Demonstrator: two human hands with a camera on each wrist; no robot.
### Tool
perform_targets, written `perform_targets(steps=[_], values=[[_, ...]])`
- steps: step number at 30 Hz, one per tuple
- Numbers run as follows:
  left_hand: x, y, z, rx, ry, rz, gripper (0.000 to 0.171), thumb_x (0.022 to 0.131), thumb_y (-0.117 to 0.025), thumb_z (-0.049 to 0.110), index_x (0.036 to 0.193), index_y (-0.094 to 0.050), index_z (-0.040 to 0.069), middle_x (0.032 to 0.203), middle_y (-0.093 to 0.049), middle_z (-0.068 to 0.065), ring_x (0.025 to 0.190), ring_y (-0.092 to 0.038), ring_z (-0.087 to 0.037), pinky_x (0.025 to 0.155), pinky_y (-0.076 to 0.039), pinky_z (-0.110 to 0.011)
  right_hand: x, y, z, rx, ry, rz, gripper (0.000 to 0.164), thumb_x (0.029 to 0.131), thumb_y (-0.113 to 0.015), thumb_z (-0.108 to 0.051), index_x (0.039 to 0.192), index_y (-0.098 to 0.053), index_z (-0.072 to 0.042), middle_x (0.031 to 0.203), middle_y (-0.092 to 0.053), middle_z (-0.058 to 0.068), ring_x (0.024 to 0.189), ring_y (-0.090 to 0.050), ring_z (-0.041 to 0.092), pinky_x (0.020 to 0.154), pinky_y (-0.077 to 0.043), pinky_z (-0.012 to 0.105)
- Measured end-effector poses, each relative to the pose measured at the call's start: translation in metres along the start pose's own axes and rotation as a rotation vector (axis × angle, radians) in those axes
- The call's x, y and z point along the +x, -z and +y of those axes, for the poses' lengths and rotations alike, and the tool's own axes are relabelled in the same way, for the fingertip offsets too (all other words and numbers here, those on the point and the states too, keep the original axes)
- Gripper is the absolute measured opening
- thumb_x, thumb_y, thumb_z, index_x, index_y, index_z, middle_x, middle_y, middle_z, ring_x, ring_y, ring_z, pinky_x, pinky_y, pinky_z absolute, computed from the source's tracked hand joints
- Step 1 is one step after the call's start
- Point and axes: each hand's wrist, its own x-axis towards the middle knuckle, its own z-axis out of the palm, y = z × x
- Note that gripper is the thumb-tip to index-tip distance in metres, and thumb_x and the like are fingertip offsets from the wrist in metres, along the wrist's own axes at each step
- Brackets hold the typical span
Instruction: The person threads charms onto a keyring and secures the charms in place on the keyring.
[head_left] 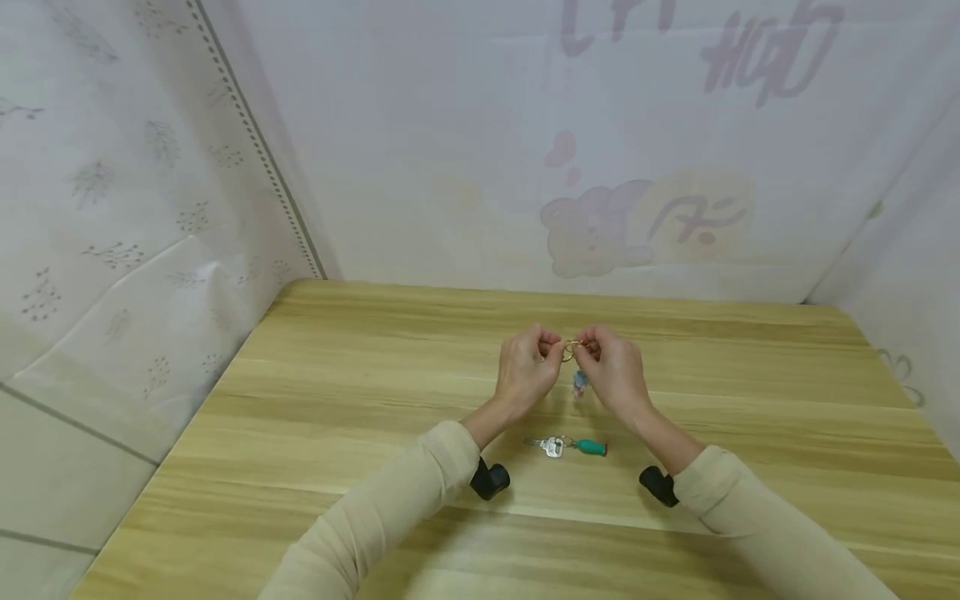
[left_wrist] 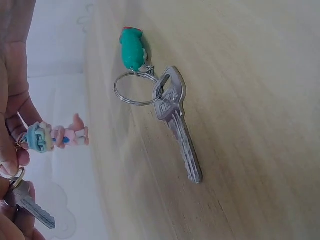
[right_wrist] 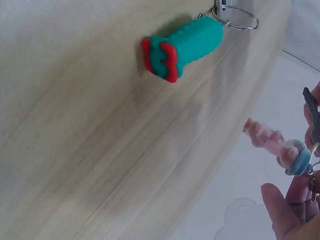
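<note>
Both hands meet over the table around a gold key ring (head_left: pixel 568 350). My left hand (head_left: pixel 527 360) pinches a small key (left_wrist: pixel 34 209) near its head, where the ring passes through; the blade sticks out from the fingers. The right hand (head_left: pixel 615 373) grips the other side of the ring between thumb and fingers. From the right hand's side dangles a little figurine charm (left_wrist: pixel 59 137) with a blue hat and pink body, on a short gold chain. Beneath them on the table lies a silver key (head_left: pixel 554 447) on a silver split ring (left_wrist: pixel 136 89) with a green charm (head_left: pixel 592 447), red at its end.
The wood-grain table (head_left: pixel 360 417) runs back to a pale printed curtain (head_left: pixel 450 150), with another patterned curtain (head_left: pixel 142 192) along the left. Black wrist-worn camera mounts (head_left: pixel 491 481) jut out below each forearm, close to the silver key and green charm.
</note>
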Motion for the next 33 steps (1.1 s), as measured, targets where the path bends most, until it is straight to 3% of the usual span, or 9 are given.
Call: perform_targets(steps=[9, 18, 23, 27, 33], values=[[-0.002, 0.0, 0.0, 0.007, -0.02, -0.015, 0.005, 0.085, -0.065, 0.003, 0.084, -0.063, -0.002, 0.074, -0.068, -0.01, 0.061, -0.061, -0.014, 0.052, -0.042, -0.014, 0.003, 0.01, 0.0, 0.041, -0.04, -0.17, 0.004, 0.089, -0.058, 0.001, 0.09, -0.058, 0.005, 0.076, -0.064, 0.015, 0.059, -0.055, 0.013, 0.048, -0.041, 0.017], [-0.003, 0.0, -0.002, 0.034, -0.002, -0.026, 0.004, 0.086, -0.064, 0.004, 0.085, -0.063, 0.001, 0.073, -0.067, -0.008, 0.06, -0.057, -0.011, 0.051, -0.041, -0.013, 0.004, 0.009, 0.0, 0.05, -0.094, -0.2, 0.004, 0.089, -0.059, -0.001, 0.09, -0.06, 0.003, 0.075, -0.063, 0.013, 0.06, -0.051, 0.013, 0.05, -0.041, 0.018], [-0.002, 0.002, -0.003, 0.053, -0.012, -0.036, 0.005, 0.086, -0.064, 0.006, 0.086, -0.063, 0.001, 0.074, -0.067, -0.007, 0.061, -0.057, -0.011, 0.053, -0.042, -0.014, 0.008, 0.015, 0.001, 0.228, -0.237, -0.309, 0.01, 0.093, -0.055, -0.004, 0.096, -0.057, 0.005, 0.085, -0.064, 0.015, 0.077, -0.062, 0.019, 0.066, -0.053, 0.021], [-0.001, 0.005, -0.002, 0.057, -0.04, -0.026, 0.005, 0.086, -0.065, 0.005, 0.086, -0.063, 0.0, 0.073, -0.066, -0.008, 0.06, -0.056, -0.011, 0.052, -0.041, -0.014, 0.012, 0.02, 0.0, 0.41, -0.35, -0.367, 0.016, 0.094, -0.054, -0.006, 0.1, -0.054, 0.009, 0.088, -0.064, 0.011, 0.083, -0.063, 0.018, 0.074, -0.055, 0.025], [0.001, 0.008, -0.001, 0.074, -0.105, -0.002, 0.005, 0.086, -0.064, 0.005, 0.086, -0.062, 0.001, 0.073, -0.067, -0.008, 0.06, -0.057, -0.013, 0.052, -0.041, -0.014, 0.016, 0.025, 0.0, 0.519, -0.339, -0.388, 0.02, 0.096, -0.052, -0.009, 0.098, -0.054, 0.011, 0.08, -0.062, 0.002, 0.073, -0.06, 0.008, 0.072, -0.055, 0.024]])
